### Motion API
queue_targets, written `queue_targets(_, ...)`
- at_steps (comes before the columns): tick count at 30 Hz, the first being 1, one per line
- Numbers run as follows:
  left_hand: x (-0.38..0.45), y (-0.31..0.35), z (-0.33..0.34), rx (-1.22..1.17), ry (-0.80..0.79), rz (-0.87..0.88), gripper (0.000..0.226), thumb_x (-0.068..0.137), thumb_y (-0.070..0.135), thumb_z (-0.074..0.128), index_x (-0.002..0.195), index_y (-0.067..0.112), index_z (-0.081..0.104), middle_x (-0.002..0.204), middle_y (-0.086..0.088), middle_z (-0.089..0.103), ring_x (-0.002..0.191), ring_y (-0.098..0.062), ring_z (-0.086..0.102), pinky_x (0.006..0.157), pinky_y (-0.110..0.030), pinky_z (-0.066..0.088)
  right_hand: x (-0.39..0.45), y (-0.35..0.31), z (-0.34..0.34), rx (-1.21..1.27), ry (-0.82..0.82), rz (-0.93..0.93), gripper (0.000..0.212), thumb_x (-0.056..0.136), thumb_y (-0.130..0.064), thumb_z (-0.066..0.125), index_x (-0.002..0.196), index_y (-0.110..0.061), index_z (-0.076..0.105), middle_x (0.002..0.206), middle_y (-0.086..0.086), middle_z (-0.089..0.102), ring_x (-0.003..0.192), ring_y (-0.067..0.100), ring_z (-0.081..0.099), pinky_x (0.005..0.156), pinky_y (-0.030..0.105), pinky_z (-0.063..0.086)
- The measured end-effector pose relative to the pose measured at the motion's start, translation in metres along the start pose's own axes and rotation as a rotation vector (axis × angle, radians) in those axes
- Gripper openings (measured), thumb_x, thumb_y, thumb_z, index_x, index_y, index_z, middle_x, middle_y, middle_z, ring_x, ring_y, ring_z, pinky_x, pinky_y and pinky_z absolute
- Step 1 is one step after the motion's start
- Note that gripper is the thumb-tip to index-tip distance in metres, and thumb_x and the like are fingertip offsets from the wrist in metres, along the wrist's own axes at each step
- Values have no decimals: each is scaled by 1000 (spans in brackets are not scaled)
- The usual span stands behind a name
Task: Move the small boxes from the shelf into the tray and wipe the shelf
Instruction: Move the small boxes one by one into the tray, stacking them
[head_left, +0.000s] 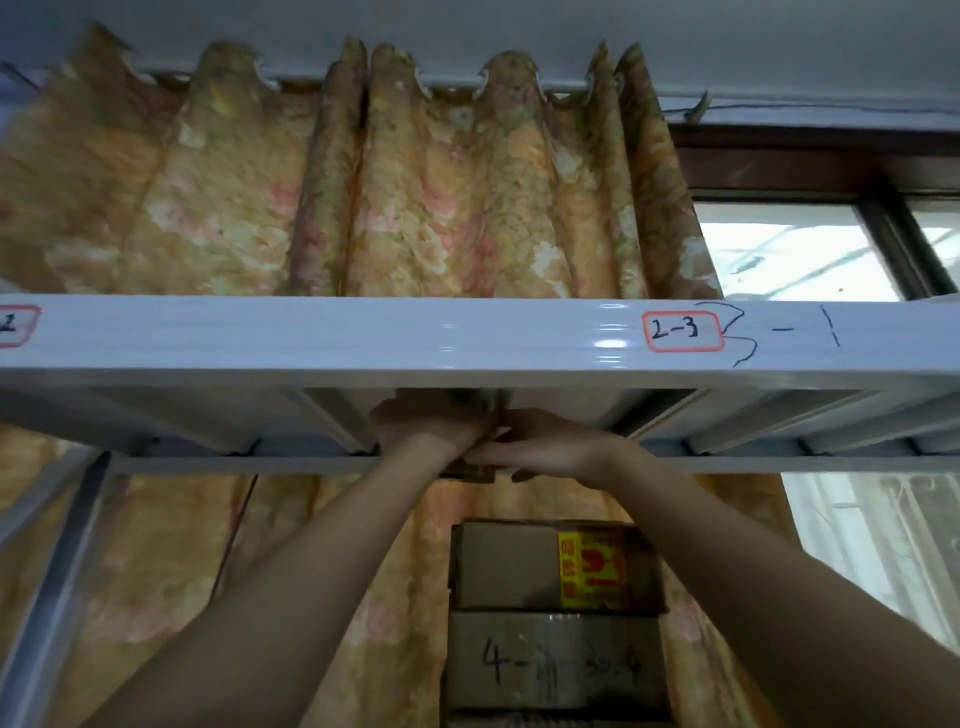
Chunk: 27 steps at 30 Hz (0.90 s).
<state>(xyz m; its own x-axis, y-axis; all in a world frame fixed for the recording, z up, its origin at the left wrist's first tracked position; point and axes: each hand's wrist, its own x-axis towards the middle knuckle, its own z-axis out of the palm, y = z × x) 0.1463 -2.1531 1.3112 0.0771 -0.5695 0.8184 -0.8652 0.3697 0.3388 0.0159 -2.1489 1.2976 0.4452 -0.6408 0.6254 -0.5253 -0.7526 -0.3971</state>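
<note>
I look up at a white metal shelf (363, 338) whose front beam carries a label "2-3" (683, 331). Both my arms reach up just under that beam. My left hand (431, 426) and my right hand (545, 447) meet around a small brown box (470, 472), which they mostly hide. The left hand's fingers curl up behind the beam. The right hand's thumb lies above the box and its fingers below it. Two stacked cardboard boxes stand lower down, one with a red and yellow sticker (556, 566) and one with handwriting (556, 660). No tray is in view.
A floral curtain (415, 208) hangs behind the shelf. A window (789, 254) shows at the right. The shelf's grey upright (57, 571) runs down the left side, with cross ribs under the deck.
</note>
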Motion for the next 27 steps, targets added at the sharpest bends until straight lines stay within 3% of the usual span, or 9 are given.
queue_targets(2, 4, 0, 7, -73, 26, 6, 56, 86, 59, 47, 130, 25, 49, 128, -3, 56, 119, -25, 51, 102, -41, 41, 4, 3, 2, -21, -16, -5, 52, 83, -43, 68, 128, -24, 51, 121, -1, 58, 109, 14, 58, 86, 29, 54)
queue_targets(5, 0, -2, 13, 168, 158, -26, 72, 73, 76, 44, 125, 27, 51, 118, -1, 59, 110, -24, 56, 86, -37, 49, 6, 11, 6, 32, -11, 19, 39, 88, -33, 65, 123, -19, 54, 104, -7, 57, 101, 12, 57, 85, 33, 55)
queue_targets(7, -2, -5, 19, 142, 157, -40, 70, 76, 74, 45, 123, 23, 51, 116, -3, 58, 106, -24, 55, 80, -35, 49, 6, 20, 8, 77, 12, 40, 25, 91, -27, 63, 113, -21, 54, 99, -8, 57, 102, 14, 57, 85, 34, 55)
queue_targets(10, -6, -9, 25, -243, 101, -125, 68, 83, 63, 55, 127, 11, 49, 122, -8, 58, 111, -26, 55, 89, -34, 48, 4, 29, 5, 131, 59, 104, 22, 92, -22, 61, 110, -19, 49, 102, -1, 57, 102, 20, 59, 85, 36, 55)
queue_targets(12, -8, -13, 31, -538, 84, -229, 63, 84, 50, 63, 123, 2, 53, 120, -8, 60, 107, -25, 58, 80, -27, 46, 4, 34, 1, 134, 51, 145, 27, 91, -22, 62, 112, -16, 47, 98, 0, 57, 89, 18, 61, 82, 36, 57)
queue_targets(16, -15, -24, 46, -755, 69, -202, 10, 85, 10, 66, 94, 7, 69, 89, -6, 73, 69, -7, 64, 55, -17, 46, 7, 43, 2, 90, -8, 255, 32, 84, -24, 69, 109, -12, 55, 102, 10, 65, 85, 23, 65, 84, 39, 57)
queue_targets(19, -23, -30, 53, -835, 74, -188, 9, 86, -2, 62, 84, 4, 68, 51, 6, 67, 44, 2, 60, 40, -7, 41, 9, 49, 5, -13, 13, 309, 25, 78, -29, 71, 88, -15, 53, 110, 16, 66, 97, 28, 67, 91, 42, 54)
queue_targets(22, -31, -33, 53, -877, 96, -209, 6, 88, 5, 62, 87, 11, 62, 74, 6, 63, 62, -4, 56, 41, -9, 40, 7, 45, 7, -3, -17, 286, 21, 83, -25, 68, 77, -17, 49, 106, 13, 63, 94, 26, 65, 92, 41, 52)
queue_targets(27, -36, -40, 55, -919, 17, -277, 10, 91, 15, 61, 100, 13, 58, 84, -1, 64, 67, -11, 59, 48, -19, 42, 9, 44, 8, -69, -31, 303, 45, 82, -31, 70, 111, -13, 40, 105, 7, 57, 88, 19, 58, 88, 35, 52)
